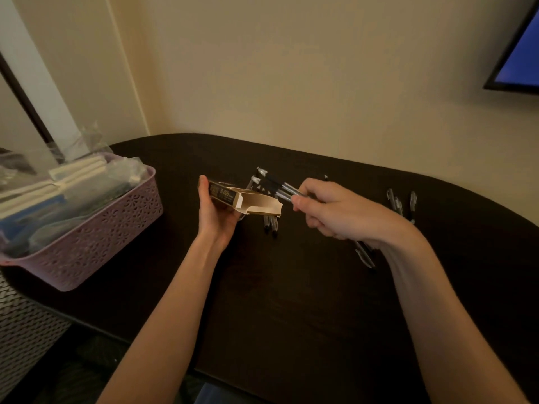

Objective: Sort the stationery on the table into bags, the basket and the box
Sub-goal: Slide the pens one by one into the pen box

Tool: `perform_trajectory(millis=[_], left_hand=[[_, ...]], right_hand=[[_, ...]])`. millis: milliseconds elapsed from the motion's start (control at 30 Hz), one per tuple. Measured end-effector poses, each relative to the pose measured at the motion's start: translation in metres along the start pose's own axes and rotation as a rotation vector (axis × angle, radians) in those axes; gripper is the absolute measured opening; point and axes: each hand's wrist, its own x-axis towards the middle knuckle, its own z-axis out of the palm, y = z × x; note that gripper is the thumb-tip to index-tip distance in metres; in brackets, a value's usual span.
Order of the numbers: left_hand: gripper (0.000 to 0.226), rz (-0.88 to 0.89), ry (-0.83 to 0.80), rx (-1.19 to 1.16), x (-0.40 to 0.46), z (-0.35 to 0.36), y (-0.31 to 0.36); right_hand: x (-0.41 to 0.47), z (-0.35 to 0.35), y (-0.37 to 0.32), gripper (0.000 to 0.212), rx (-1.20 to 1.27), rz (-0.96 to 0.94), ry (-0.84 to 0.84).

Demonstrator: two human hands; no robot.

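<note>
Here we see the right hand (pixel 329 212) with its grip curled round a small bundle of pens (pixel 275 185), clear barrels with dark caps, whose capped ends point up and away from us. The bundle hangs just above and behind the open end of the box (pixel 233 196), which serves as our landmark. The left hand (pixel 214 212) has its grip closed on that box from below, thumb along the far end and fingers cupped under it; the box is a slim tan carton with a dark printed side, held above the counter (pixel 291 301) with its opened flaps facing the right hand.

Directly under the box's open end, a couple of pens (pixel 270 224) lie on the dark counter, their tips pointing toward us. Farther to the right of the box, beyond the right hand, a few more loose pens (pixel 401 204) lie near the counter's back edge, and another pen (pixel 366 256) shows under the right wrist.

Well to the left of the box, a pink perforated basket (pixel 96 237) sits at the counter's left edge, holding clear bags (pixel 122 173) and white and blue items we cannot make out. A screen (pixel 522 53) hangs on the wall high to the box's right.
</note>
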Motion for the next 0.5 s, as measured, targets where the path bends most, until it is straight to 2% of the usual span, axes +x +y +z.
perform_trajectory(millis=[167,267,400,500], left_hand=[[0.082,0.022,0.071,-0.009,-0.0006,0.0003,0.0036],[0.083,0.023,0.087,0.008,0.0002,-0.0004,0.0050],[0.074,0.035,0.127,-0.042,-0.0009,0.0011,0.0065],[0.080,0.015,0.115,-0.018,0.0004,-0.0009,0.0074]], right_hand=[[0.0055,0.0035,-0.0007,0.017,-0.216,-0.030,0.076],[0.0067,0.0024,-0.0003,0.016,-0.236,-0.034,0.104],[0.0056,-0.0011,-0.0001,0.016,-0.234,-0.023,0.110],[0.0071,0.0018,0.0016,0.017,-0.269,0.002,0.105]])
